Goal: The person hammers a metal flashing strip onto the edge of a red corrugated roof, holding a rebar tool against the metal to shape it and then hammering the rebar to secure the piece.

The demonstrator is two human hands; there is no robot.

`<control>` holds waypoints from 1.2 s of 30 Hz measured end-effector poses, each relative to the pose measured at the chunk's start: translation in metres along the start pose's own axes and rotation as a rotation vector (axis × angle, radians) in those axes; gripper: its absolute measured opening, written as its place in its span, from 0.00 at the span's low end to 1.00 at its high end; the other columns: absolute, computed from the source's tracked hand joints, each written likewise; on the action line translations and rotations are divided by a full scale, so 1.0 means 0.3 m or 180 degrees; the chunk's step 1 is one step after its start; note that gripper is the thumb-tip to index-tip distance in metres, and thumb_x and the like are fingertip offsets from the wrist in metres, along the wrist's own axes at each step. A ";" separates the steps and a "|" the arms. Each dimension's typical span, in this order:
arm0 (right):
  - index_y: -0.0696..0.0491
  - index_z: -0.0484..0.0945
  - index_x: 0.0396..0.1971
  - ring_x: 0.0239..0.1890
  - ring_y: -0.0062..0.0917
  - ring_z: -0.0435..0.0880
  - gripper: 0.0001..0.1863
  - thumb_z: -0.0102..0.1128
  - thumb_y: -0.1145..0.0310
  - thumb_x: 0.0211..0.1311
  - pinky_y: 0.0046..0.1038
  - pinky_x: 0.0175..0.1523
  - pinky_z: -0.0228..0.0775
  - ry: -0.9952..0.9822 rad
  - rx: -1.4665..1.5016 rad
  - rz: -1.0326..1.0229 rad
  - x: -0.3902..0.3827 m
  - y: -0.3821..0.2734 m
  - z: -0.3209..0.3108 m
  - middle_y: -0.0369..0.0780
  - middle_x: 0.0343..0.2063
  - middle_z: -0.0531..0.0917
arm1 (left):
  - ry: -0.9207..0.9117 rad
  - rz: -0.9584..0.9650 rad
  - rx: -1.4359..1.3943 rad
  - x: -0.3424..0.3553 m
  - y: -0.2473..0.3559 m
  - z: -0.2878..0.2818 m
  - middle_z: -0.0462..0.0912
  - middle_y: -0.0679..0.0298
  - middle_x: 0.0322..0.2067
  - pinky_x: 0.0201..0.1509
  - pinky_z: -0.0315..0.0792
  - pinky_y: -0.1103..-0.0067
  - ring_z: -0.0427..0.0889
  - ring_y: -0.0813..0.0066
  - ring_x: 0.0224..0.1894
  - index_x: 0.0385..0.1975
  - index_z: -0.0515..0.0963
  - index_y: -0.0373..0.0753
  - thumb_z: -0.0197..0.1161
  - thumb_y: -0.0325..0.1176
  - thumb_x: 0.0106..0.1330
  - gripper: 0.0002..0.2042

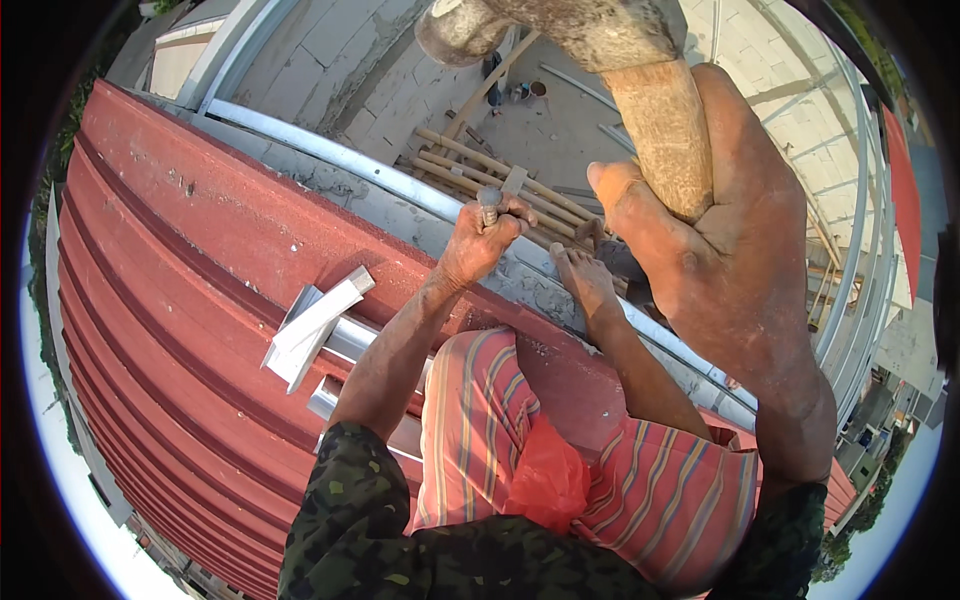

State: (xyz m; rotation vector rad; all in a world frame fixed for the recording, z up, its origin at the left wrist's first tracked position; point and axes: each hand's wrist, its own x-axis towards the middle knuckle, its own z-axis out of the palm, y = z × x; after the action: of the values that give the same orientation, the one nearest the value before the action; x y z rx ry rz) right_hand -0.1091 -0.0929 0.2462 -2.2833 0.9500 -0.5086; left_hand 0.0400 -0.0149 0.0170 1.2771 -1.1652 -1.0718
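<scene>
My right hand is raised high on the right, closed round the wooden handle of a hammer. The hammer's grey, worn head reaches across the upper edge of the view. Lower and to the left, my left hand grips a chisel-like metal rod; its round top stands up out of the fist. The rod's lower end is hidden by the hand. This fist is beside a silver metal channel running along the top of a block wall. The hammer head is well apart from the rod.
Red ribbed roof sheets spread to the left, bearing cut silver metal profiles. My bare foot rests on the wall top. A red plastic bag lies in my lap. Beyond the wall, wooden poles lie far below, a deep drop.
</scene>
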 end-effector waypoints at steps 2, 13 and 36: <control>0.60 0.64 0.35 0.24 0.50 0.77 0.16 0.61 0.74 0.51 0.38 0.29 0.69 -0.0054 -0.0070 -0.0138 -0.005 0.021 0.021 0.52 0.18 0.74 | 0.0047 0.0420 0.0331 0.006 0.015 -0.004 0.77 0.64 0.26 0.26 0.64 0.82 0.66 0.82 0.22 0.25 0.76 0.32 0.51 0.26 0.54 0.07; 0.61 0.64 0.36 0.26 0.50 0.76 0.14 0.57 0.72 0.54 0.44 0.33 0.67 0.0363 0.0078 -0.0024 0.049 0.017 0.004 0.54 0.21 0.75 | -0.0075 -0.0969 -0.0953 0.016 -0.007 0.001 0.67 0.72 0.16 0.21 0.58 0.84 0.61 0.86 0.19 0.26 0.77 0.33 0.52 0.27 0.54 0.07; 0.63 0.66 0.36 0.24 0.45 0.76 0.16 0.59 0.69 0.54 0.41 0.33 0.66 -0.0879 0.0012 0.0776 -0.040 0.189 0.016 0.55 0.20 0.75 | 0.0844 -0.1320 -0.1844 0.103 -0.075 -0.047 0.59 0.74 0.13 0.13 0.49 0.85 0.54 0.87 0.11 0.27 0.72 0.37 0.51 0.27 0.55 0.03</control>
State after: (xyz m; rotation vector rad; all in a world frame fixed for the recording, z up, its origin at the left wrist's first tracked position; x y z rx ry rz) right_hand -0.1429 -0.1139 0.2036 -2.1255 1.0633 -0.0877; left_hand 0.0589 -0.0445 -0.0037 1.1625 -0.3452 -1.3640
